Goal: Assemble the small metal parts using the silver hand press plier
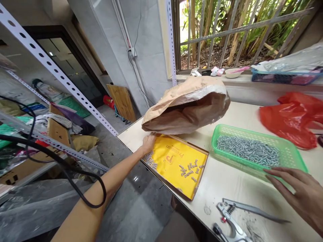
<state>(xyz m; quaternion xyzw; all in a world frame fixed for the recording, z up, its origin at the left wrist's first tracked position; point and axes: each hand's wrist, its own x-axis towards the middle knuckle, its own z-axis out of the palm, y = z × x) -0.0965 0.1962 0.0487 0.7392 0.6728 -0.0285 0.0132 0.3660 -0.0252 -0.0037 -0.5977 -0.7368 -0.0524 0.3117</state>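
Observation:
My left hand (148, 143) is closed at the back left corner of a shallow cardboard tray (201, 178), its fingertips partly hidden. Yellow printed plastic (165, 161) lines this tray. Small metal screws (189, 169) lie scattered at its right side, and a tighter cluster (150, 160) sits near my left wrist. My right hand (300, 191), fingers stretched out and apart, is at the front right of a green plastic basket (242, 162). Many silvery screws (248, 149) fill the basket's bottom. Between those fingers I see nothing held.
A large brown paper bag (186, 107) lies with its mouth facing me behind the tray. Metal pliers (234, 218) rest at the table's front. A red plastic bag (292, 117) is at the right. White perforated shelf posts (63, 74) stand at the left; a black cable (75, 188) hangs over my left arm.

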